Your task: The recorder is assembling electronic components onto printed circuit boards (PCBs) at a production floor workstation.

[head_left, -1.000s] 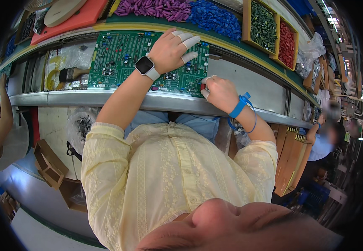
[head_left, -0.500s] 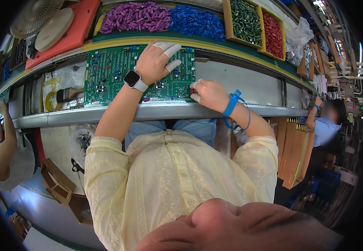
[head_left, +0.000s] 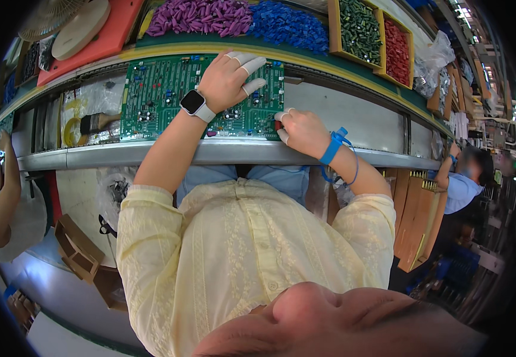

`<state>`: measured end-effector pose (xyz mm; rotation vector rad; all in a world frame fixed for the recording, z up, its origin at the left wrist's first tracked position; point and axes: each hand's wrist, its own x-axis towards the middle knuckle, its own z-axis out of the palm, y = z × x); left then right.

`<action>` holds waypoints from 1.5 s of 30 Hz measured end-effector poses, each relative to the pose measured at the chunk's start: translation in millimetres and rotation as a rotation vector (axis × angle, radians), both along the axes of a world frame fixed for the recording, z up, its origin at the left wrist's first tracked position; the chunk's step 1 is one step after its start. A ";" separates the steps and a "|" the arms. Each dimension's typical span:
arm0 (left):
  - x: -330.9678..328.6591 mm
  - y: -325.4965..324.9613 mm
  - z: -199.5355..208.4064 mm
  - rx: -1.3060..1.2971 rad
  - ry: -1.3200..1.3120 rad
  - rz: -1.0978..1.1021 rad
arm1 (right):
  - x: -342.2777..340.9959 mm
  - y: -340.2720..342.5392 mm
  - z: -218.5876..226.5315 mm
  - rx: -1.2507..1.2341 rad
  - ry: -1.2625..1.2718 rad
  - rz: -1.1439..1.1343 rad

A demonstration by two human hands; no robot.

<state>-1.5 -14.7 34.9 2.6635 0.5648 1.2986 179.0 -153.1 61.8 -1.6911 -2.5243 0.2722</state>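
Pressing flat, our left hand (head_left: 229,80) stays spread wide on the green circuit board (head_left: 162,95) lying on the desk (head_left: 353,122). Our right hand (head_left: 301,132) keeps pinching a small red part (head_left: 278,125) at the board's near right corner, so seating continues.

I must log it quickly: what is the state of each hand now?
Left hand: open, lying flat on the green circuit board.
Right hand: fingers curled at the board's right edge; whether it holds anything cannot be told.
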 end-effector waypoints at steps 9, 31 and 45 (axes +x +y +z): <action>1.8 1.0 -3.7 0.033 -0.017 0.037 | 2.2 -0.3 -1.5 0.026 0.013 0.024; 4.1 -0.6 -2.6 0.018 -0.033 0.024 | 2.0 -4.0 -0.2 0.041 0.000 0.018; 2.2 0.5 4.3 -0.066 -0.017 -0.037 | 3.2 -8.1 3.6 0.003 -0.033 -0.029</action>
